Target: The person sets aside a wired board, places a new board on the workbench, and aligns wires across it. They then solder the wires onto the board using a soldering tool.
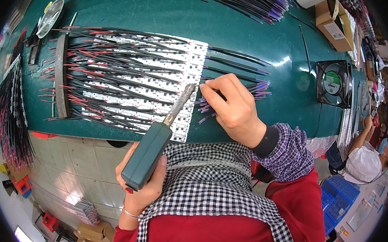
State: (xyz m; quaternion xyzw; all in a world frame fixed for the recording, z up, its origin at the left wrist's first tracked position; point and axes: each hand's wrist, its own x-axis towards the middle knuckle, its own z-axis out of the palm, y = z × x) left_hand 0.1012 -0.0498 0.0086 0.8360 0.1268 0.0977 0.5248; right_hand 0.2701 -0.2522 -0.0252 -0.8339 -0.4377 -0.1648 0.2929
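Note:
My left hand (pixel 153 185) is wrapped round the dark green handle of a soldering iron (pixel 147 149). The iron's metal tip rests over the right-hand edge of a panel of white circuit board strips (pixel 198 58). Close to that tip, my right hand (pixel 237 108) pinches a thin black wire (pixel 203 78) at the panel's edge, with most of it hidden by the fingers. Black wires with red ends (pixel 103 72) fan out to the left across the strips. More black wires with blue ends (pixel 238 65) extend to the right, partly under my right hand.
A grey metal bar (pixel 61 78) lies across the wires on the green table (pixel 174 11). At the right stand a black fan (pixel 334 83) and a cardboard box (pixel 334 29). A wire bundle (pixel 256 4) lies at the back, and another (pixel 12 108) hangs off the left edge.

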